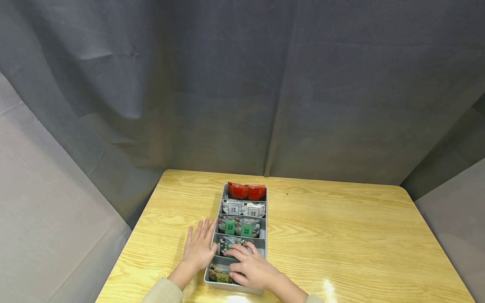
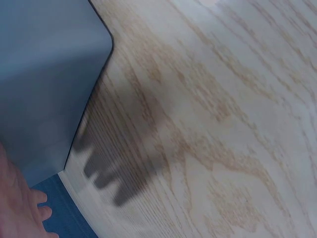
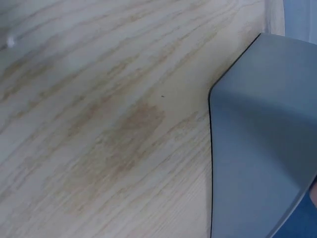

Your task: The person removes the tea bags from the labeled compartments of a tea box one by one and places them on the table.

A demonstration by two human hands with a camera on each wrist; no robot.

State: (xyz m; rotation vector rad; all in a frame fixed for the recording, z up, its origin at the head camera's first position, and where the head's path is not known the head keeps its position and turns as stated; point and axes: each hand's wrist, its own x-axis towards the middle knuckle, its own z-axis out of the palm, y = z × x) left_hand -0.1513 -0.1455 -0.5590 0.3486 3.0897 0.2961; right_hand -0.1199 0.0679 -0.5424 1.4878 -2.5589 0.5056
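Observation:
A grey box (image 1: 263, 248) split into rows of compartments stands lengthwise on the table. My left hand (image 1: 198, 248) lies along the box's left side in the head view, fingers straight and slightly spread. Over the two nearest compartments is my right hand (image 1: 254, 269), its fingers spread and loosely bent. Its fingertips reach a dark patterned packet (image 1: 227, 243) with a green label, partly covering it. The nearest compartment has a packet with a yellow-green label (image 1: 222, 277), close to the right thumb. In the left wrist view, the box's side (image 2: 44, 99) is beside the left hand (image 2: 20, 208).
Farther back in the box stand two green-labelled packets (image 1: 246, 229), two white packets (image 1: 253, 209) and two red packets (image 1: 256, 192). The wooden table (image 1: 341, 235) extends widely to the right. Grey curtains (image 1: 227, 105) hang behind it and at both sides.

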